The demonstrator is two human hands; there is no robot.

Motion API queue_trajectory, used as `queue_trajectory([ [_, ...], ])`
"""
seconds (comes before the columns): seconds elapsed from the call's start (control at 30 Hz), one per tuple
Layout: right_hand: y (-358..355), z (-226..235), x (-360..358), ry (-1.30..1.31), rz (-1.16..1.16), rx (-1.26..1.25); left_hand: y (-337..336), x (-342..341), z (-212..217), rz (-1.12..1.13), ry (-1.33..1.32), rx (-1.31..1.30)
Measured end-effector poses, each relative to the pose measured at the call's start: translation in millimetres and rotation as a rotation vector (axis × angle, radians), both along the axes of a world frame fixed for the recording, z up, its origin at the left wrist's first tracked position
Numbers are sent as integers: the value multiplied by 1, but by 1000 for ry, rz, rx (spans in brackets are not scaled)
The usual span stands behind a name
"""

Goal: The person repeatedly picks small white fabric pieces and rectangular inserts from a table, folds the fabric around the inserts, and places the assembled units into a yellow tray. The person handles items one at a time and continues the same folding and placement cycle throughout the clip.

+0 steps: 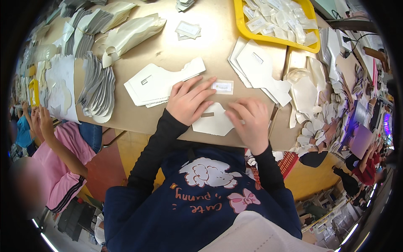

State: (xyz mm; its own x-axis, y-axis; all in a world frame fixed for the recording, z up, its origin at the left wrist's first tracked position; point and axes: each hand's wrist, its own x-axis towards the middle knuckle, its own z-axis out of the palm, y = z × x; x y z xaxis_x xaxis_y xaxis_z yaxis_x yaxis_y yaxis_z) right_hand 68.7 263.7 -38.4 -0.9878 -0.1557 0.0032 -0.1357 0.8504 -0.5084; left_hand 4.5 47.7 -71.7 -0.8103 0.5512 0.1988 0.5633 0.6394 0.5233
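1. A flat white cut-out piece with a narrow rectangular slot [218, 122] lay on the pale brown tabletop [210, 52], near its front edge and between the two hands. Its slot showed no label in it, so this piece looked unfinished.
2. The left hand [191, 100] was palm-down with fingers spread, clenched on nothing; its fingertips reached the left end of a small white rectangular label with print [223, 87], which lay flat just beyond the piece.
3. The right hand [250, 119] was blurred at the right edge of the piece, fingers bent; whether they pinched it or only touched it, I could not tell.
4. Beyond the right hand, a fanned stack of white cut-out pieces [251, 71] had a printed label showing in its top slot; I judged at least that one done.
5. Beside the left hand, another stack of white slotted pieces [163, 84] showed no clear label in its top slot, and probably still waited.
6. Much seemed left: spare labels [187, 29] lay farther back, and a yellow plastic tray [275, 40] held many more pale label slips [279, 19].
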Motion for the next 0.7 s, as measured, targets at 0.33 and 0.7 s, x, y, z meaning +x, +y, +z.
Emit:
queue_trajectory([
  [0.33, -24, -1, 44, -23, -207, -223, -5, 1, -4, -57, 5, 29],
  [0.7, 49, 13, 92, -100, -689, -863, -3, 14, -9, -89, 12, 152],
])
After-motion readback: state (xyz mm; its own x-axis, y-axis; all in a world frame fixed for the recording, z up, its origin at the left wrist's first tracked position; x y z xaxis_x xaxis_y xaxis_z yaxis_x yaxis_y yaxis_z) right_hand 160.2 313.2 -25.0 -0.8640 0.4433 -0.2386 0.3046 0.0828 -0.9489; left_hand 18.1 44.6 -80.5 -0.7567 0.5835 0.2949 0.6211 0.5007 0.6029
